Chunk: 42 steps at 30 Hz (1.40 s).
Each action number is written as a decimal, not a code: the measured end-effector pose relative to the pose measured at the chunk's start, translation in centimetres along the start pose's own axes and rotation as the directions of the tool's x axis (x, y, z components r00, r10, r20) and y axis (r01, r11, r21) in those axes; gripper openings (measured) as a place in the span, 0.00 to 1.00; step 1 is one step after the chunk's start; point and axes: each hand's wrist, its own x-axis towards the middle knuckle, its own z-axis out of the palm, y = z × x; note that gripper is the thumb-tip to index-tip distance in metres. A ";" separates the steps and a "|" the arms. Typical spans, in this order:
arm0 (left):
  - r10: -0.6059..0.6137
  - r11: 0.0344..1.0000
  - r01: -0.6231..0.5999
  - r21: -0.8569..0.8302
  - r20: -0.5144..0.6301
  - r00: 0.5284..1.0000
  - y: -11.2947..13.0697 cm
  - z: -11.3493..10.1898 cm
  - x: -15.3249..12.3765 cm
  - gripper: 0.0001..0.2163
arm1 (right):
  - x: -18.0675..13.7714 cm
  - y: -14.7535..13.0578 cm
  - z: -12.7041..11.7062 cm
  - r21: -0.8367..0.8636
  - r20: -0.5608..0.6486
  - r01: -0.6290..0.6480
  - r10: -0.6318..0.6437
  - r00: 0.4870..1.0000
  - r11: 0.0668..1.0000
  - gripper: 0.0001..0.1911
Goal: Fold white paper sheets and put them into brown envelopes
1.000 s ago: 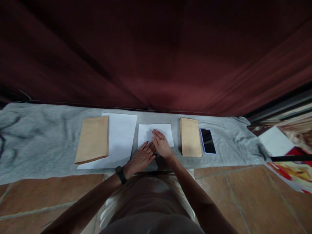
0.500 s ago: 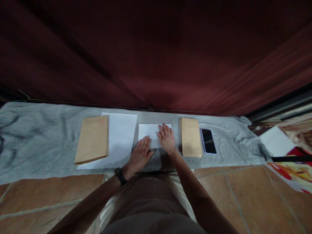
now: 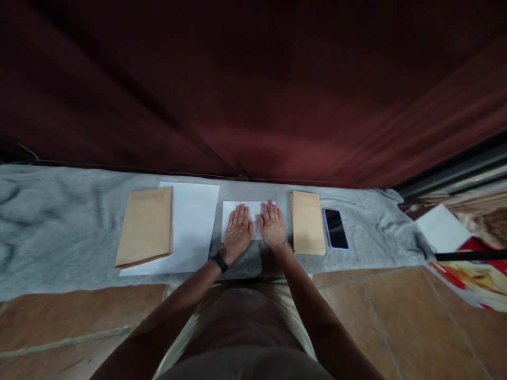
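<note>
A small white sheet of paper, possibly folded, lies flat on the grey cloth in front of me. My left hand rests palm down on its left part, fingers stretched out. On the right part lies my right hand, also flat with fingers extended. Both hands cover much of the paper, and neither grips anything. To the left, large white sheets lie partly under a stack of big brown envelopes. Right of my hands is a stack of smaller brown envelopes.
A phone with a dark screen lies right of the small envelopes. Grey cloth covers the long work surface. Behind it hangs a dark red curtain. At far right are a white sheet and a colourful printed sheet.
My left hand has moved right and up, from the lower left edge of the small paper onto its left part. My right hand stays flat on the paper.
</note>
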 end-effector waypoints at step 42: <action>-0.126 0.987 0.129 0.096 -0.029 0.992 -3.0 -1.1 1.7 0.29 | -2.7 -1.1 -0.2 -0.098 -0.009 0.009 -0.010 1.000 0.995 0.29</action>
